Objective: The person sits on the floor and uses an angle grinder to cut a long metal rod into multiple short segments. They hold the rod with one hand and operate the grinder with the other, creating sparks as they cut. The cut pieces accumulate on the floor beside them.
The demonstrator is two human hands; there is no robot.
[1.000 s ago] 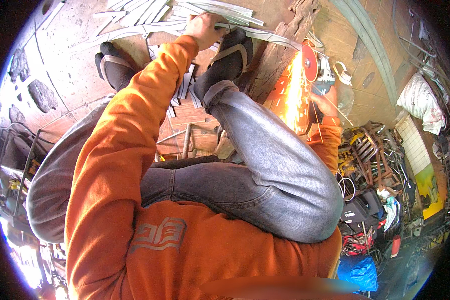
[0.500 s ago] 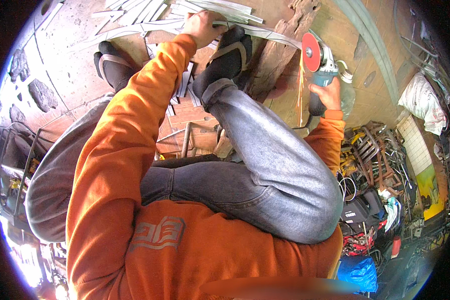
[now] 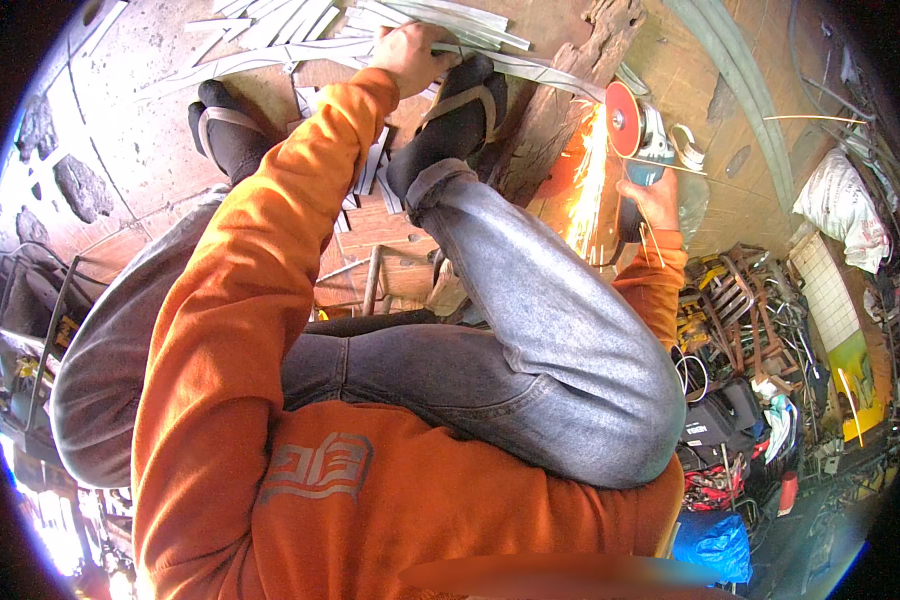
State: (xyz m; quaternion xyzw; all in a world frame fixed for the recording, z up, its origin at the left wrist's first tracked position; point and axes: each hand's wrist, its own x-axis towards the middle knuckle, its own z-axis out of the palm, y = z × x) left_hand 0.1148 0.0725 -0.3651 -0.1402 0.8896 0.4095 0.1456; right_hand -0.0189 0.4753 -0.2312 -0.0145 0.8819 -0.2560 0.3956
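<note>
My right hand grips the teal and dark body of an angle grinder. Its red disc meets the right end of a long, pale metal strip, and a thick spray of sparks streams down from there. My left hand is closed on that strip near my right foot, fingers partly hidden. The strip runs across in front of both feet, its right part passing over a rough wooden log.
Several cut strips lie beyond my left hand, with more between my feet. Long grey bars curve along the far right. A white sack, a heap of metal tools and a blue plastic bag are on the right.
The sparks have grown from a thin line into a wide, bright spray, with stray streaks farther right. The grinder has shifted slightly downward; my left hand stays on the strip.
</note>
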